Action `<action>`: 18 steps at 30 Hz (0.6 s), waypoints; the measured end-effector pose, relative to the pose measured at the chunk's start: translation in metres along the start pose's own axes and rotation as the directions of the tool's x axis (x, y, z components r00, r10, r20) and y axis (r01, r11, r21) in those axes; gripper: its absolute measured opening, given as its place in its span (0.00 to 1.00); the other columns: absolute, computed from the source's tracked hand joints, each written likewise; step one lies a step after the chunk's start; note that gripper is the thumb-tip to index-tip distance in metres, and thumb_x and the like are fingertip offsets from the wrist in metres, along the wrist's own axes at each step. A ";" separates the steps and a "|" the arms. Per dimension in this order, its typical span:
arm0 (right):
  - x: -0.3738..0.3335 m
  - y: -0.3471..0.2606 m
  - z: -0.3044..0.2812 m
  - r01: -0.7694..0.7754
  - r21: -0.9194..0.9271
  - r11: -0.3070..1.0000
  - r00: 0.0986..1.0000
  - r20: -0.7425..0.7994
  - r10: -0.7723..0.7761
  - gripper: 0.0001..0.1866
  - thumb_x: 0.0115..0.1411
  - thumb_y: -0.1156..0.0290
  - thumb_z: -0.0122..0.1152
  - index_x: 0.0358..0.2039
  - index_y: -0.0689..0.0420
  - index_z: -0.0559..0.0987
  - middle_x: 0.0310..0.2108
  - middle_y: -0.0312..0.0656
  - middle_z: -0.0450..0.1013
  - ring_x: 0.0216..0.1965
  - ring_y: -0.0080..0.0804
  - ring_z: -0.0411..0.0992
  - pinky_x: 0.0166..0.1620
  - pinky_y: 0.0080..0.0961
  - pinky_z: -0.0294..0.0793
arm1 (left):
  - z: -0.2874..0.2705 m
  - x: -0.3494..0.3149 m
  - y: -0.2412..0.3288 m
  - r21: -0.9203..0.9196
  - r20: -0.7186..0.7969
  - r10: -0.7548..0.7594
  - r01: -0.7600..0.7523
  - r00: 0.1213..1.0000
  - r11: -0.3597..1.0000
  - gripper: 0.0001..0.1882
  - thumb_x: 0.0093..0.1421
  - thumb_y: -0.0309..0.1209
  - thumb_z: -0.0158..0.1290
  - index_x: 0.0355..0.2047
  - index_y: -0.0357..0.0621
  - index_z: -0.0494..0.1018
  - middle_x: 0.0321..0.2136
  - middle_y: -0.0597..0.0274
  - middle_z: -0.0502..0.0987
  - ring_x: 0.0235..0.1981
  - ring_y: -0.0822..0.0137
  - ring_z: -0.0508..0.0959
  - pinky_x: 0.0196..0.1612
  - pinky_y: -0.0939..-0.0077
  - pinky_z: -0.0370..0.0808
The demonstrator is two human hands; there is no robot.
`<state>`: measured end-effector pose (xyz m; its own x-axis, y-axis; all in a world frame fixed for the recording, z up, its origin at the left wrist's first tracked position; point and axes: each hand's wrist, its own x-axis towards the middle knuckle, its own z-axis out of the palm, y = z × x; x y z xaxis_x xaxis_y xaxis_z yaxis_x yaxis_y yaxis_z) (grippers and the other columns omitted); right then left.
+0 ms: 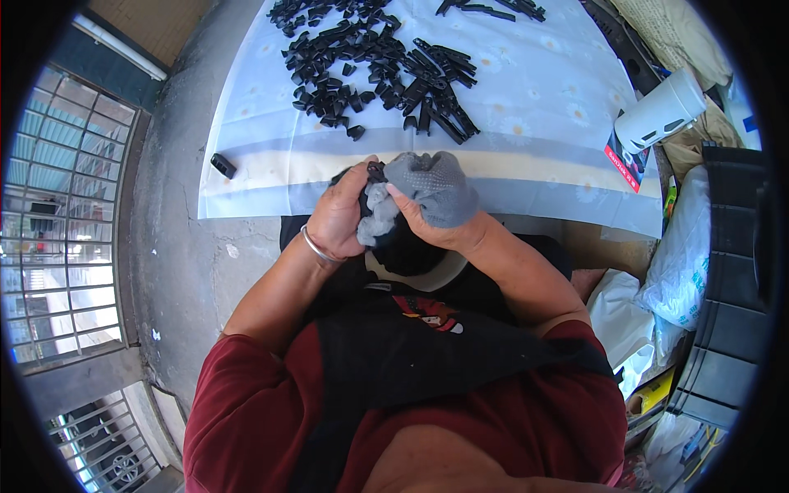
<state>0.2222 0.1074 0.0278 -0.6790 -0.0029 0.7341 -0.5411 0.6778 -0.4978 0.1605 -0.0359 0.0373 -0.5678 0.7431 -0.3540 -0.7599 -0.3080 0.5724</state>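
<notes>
Both my hands meet just off the table's near edge, in front of my body. My left hand (339, 215) is closed, and a small black piece (376, 171) shows at its fingertips. A grey knitted cloth (434, 187) with a dotted texture bulges over the fingers of my right hand (440, 233). The right thumb lies bare across the cloth and points at the left fingers. Whether the right fingers are inside the cloth or wrapped round it, I cannot tell. Between the hands hangs a lighter grey, crumpled bit of cloth (378, 215).
Many small black plastic parts (337, 74) lie spread over the flower-patterned table cover (526, 107), with longer black pieces (440, 86) beside them. A small black object (223, 166) sits near the left edge. A white cylindrical container (660, 109) is at the right, with plastic bags (680, 255) beyond.
</notes>
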 end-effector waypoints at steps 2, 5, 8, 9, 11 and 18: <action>0.005 -0.001 -0.012 -0.020 -0.071 0.997 0.994 0.109 0.028 0.08 0.49 0.73 0.59 0.32 0.56 0.77 0.31 0.40 0.74 0.32 0.36 0.71 0.37 0.31 0.67 | -0.004 -0.002 0.006 0.654 -0.158 0.319 -0.143 0.934 0.742 0.18 0.62 0.42 0.39 0.29 0.41 0.72 0.22 0.65 0.73 0.20 0.75 0.70 0.22 0.83 0.66; 0.007 0.001 -0.027 0.111 -0.238 0.965 0.976 0.210 -0.060 0.09 0.48 0.70 0.59 0.32 0.53 0.78 0.32 0.38 0.74 0.34 0.35 0.70 0.38 0.30 0.67 | 0.007 -0.008 0.019 0.866 0.013 0.401 -0.211 0.916 0.454 0.22 0.62 0.42 0.38 0.24 0.37 0.71 0.16 0.66 0.70 0.18 0.75 0.67 0.24 0.79 0.65; 0.004 0.002 -0.028 0.133 -0.284 0.949 0.970 0.234 -0.066 0.09 0.46 0.68 0.60 0.31 0.50 0.78 0.32 0.35 0.73 0.34 0.34 0.70 0.38 0.30 0.66 | 0.013 -0.009 0.016 0.887 0.060 0.440 -0.250 0.896 0.388 0.21 0.63 0.41 0.38 0.21 0.37 0.69 0.13 0.67 0.67 0.16 0.76 0.63 0.21 0.79 0.62; 0.003 0.002 -0.027 0.133 -0.285 0.949 0.970 0.234 -0.066 0.09 0.46 0.68 0.60 0.31 0.50 0.78 0.32 0.35 0.73 0.34 0.34 0.70 0.38 0.30 0.66 | 0.012 -0.009 0.016 0.885 0.047 0.428 -0.236 0.903 0.401 0.21 0.63 0.40 0.38 0.21 0.37 0.69 0.13 0.66 0.67 0.16 0.76 0.63 0.21 0.79 0.62; 0.002 0.001 -0.026 0.146 -0.348 0.926 0.972 0.223 -0.070 0.09 0.46 0.67 0.60 0.31 0.48 0.78 0.32 0.34 0.74 0.34 0.34 0.70 0.37 0.30 0.66 | 0.014 -0.010 0.017 0.885 0.057 0.416 -0.239 0.908 0.399 0.22 0.63 0.40 0.38 0.21 0.37 0.69 0.13 0.66 0.67 0.16 0.76 0.63 0.20 0.79 0.62; 0.001 0.001 -0.031 0.137 -0.315 0.939 0.970 0.235 -0.063 0.09 0.46 0.67 0.60 0.31 0.49 0.78 0.32 0.34 0.74 0.34 0.34 0.70 0.38 0.31 0.67 | 0.018 -0.007 0.010 0.855 0.133 0.508 -0.358 0.851 0.376 0.23 0.64 0.40 0.35 0.19 0.39 0.70 0.11 0.69 0.66 0.09 0.79 0.61 0.12 0.84 0.55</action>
<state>0.2364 0.1314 0.0421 -0.7412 -0.2184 0.6348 -0.4451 0.8677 -0.2212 0.1625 -0.0333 0.0586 -0.8274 0.5547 0.0876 0.1879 0.1264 0.9740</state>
